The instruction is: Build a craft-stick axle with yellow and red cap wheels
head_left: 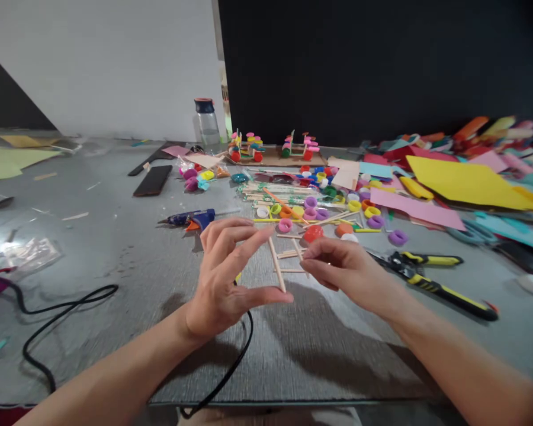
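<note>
My left hand (222, 272) holds a short pale wooden stick (277, 264) end to end, between the tip of the thumb and the forefinger. The other fingers are bent behind. Opposite it, my right hand (344, 266) pinches a second short wooden stick (297, 250) in its fingertips, close to the first; whether the two touch I cannot tell. Just beyond and between them show more short sticks (291, 271). A red bottle cap (313, 234) lies behind the right fingertips. Left of centre, a blue glue gun (190, 218) with an orange trigger rests behind my left hand.
Yellow-black pliers (426, 278) lie by my right forearm. A black cord (231, 367) runs past my left wrist. Colourful caps (311, 203), wrapped sticks (275, 192) and paper sheets (475, 183) cover the back. Small wheeled models (246, 148) and a bottle (208, 121) stand behind.
</note>
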`<state>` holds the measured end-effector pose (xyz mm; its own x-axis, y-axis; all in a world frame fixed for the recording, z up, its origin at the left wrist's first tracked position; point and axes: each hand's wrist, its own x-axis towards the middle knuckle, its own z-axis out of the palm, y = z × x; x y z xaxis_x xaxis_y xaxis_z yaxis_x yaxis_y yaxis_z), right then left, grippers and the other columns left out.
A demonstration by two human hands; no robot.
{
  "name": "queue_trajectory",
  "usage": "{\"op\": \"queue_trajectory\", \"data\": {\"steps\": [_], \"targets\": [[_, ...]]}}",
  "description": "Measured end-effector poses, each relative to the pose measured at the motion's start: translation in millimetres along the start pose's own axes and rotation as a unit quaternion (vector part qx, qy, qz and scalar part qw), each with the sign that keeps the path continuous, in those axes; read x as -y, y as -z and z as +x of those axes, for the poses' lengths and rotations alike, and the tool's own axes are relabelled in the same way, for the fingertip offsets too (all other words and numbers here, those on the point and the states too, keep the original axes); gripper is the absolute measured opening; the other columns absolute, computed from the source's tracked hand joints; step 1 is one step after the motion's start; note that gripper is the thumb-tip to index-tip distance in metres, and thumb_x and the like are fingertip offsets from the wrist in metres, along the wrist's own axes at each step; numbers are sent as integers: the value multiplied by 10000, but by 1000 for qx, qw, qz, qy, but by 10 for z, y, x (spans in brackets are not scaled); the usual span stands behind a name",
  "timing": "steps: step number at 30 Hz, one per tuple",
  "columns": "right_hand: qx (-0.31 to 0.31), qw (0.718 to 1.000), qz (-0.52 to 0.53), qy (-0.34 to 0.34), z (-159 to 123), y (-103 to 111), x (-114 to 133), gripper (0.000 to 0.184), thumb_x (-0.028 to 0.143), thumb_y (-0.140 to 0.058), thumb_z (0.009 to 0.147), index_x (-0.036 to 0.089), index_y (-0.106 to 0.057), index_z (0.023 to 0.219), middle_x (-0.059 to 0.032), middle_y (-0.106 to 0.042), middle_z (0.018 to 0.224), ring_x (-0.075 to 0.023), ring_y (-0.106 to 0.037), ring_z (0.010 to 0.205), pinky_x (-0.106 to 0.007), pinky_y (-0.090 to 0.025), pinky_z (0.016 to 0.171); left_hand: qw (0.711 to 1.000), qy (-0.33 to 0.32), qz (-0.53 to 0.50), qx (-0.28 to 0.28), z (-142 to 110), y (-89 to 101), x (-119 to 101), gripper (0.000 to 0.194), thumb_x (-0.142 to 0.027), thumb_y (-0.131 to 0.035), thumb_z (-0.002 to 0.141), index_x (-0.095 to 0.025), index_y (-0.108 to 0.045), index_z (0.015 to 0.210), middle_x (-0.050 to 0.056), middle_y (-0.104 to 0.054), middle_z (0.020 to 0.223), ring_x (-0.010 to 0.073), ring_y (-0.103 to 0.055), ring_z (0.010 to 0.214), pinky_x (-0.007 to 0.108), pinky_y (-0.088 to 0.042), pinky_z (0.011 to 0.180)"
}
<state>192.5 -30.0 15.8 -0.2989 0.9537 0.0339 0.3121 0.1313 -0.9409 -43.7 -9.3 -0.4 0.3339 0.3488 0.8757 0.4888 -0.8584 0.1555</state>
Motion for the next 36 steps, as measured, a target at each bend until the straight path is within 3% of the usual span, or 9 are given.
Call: {"op": "queue_trajectory", "data": {"steps": [3,8,16,24,30,36], "targets": [[15,979,198,-51,-78,-53,141,288,460,-776,822,212,-638,770,68,-537,587,-78,-413,452,-239,-288,424,1000,-1,-3,18,-10,-18,-26,846,-703,-731,765,-291,-530,1477,80,-673,1123,300,-595,1153,474,-439,1031],[41,949,297,-94,-134,-126,200,312,425,-842,774,201,-636,706,64,-578,578,-56,-438,428,-212,-272,393,998,10,-6,56,-13,-34,-74,842,-723,-705,767,-267,-549,1457,90,-666,1116,303,-585,1155,474,-435,1018],[36,948,285,-135,-155,-199,163,365,486,-847,738,205,-624,672,44,-586,559,-78,-464,451,-229,-305,422,996,19,11,89,-10,-43,-98,815,-762,-652,791,-330,-516,1468,66,-676,1129,298,-588,1153,471,-425,996],[11,945,302,-127,-146,-261,136,394,477,-869,716,200,-598,646,68,-503,556,-66,-384,475,-230,-255,443,996,17,11,84,-18,-67,-97,796,-745,-665,793,-269,-563,1422,78,-677,1102,298,-592,1130,472,-419,978],[14,945,303,-123,-152,-283,114,391,478,-858,746,199,-600,657,68,-502,560,-67,-382,483,-234,-248,449,996,15,7,87,-27,-72,-95,806,-745,-655,801,-299,-529,1461,69,-682,1114,290,-586,1136,462,-417,978],[11,949,293,-118,-158,-287,108,405,493,-865,733,196,-600,657,70,-498,549,-68,-362,478,-248,-228,447,996,6,4,89,-39,-68,-86,802,-729,-683,792,-239,-568,1417,83,-665,1093,298,-573,1137,470,-404,984]]}}
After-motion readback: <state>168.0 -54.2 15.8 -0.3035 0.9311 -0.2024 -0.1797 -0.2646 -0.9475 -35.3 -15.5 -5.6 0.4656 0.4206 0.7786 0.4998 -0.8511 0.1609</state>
